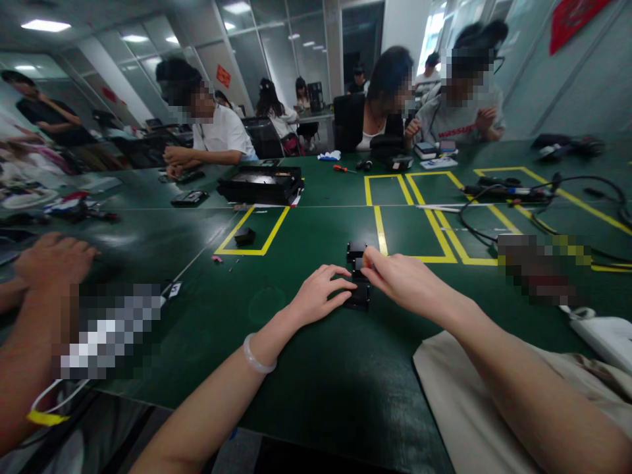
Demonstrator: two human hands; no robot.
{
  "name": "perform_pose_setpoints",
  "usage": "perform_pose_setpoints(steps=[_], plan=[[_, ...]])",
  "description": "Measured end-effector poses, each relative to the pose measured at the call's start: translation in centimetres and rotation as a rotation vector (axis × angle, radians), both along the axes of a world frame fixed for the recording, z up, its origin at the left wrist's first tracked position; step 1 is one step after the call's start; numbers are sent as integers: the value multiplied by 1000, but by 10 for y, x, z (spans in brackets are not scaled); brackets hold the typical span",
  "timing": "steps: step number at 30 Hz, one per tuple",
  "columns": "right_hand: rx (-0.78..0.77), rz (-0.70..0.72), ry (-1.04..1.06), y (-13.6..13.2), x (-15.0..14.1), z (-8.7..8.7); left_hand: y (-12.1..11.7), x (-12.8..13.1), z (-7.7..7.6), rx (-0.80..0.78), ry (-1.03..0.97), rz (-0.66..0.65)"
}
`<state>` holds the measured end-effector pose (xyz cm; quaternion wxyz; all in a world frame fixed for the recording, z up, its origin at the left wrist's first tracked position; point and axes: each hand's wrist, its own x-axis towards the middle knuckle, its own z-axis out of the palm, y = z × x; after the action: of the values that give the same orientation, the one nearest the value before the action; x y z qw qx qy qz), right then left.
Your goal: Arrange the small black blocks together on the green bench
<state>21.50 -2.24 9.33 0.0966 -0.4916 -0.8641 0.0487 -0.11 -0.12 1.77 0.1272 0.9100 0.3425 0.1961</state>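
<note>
Three small black rectangular parts lie in a row on the green table in front of me: a far part (356,249), a middle part (358,266) and a near part (360,297). My left hand (316,295) rests at their left side, its fingers stretched out and spread, fingertips at the middle and near parts. Over the right side of the row, my right hand (395,276) has its fingers curled into a pinch beside the middle part. Whatever is between those fingertips is too small or hidden to make out.
Yellow tape marks rectangles on the table. A black block (245,236) lies inside one, near a black tray (261,185). Farther back is an orange screwdriver (342,169). Cables (518,191) and beige cloth (454,375) are at right; a person's hand (54,263) is at left.
</note>
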Motion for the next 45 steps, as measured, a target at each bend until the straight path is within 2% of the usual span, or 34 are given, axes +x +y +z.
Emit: perform_pose_setpoints(steps=[9,14,27,37,45], plan=[[-18,-10,-15,-1,-1,1,-2,0,3,-66,-58,-46],[-25,-9,-14,0,-1,2,-4,0,4,-64,-143,10],[-9,-16,-30,0,-1,1,-2,-2,3,-46,-194,44],[-4,25,-4,-4,-2,0,-1,2,-11,-88,-72,25],[7,-7,-32,-4,-4,1,1,3,-15,-130,-5,-2]])
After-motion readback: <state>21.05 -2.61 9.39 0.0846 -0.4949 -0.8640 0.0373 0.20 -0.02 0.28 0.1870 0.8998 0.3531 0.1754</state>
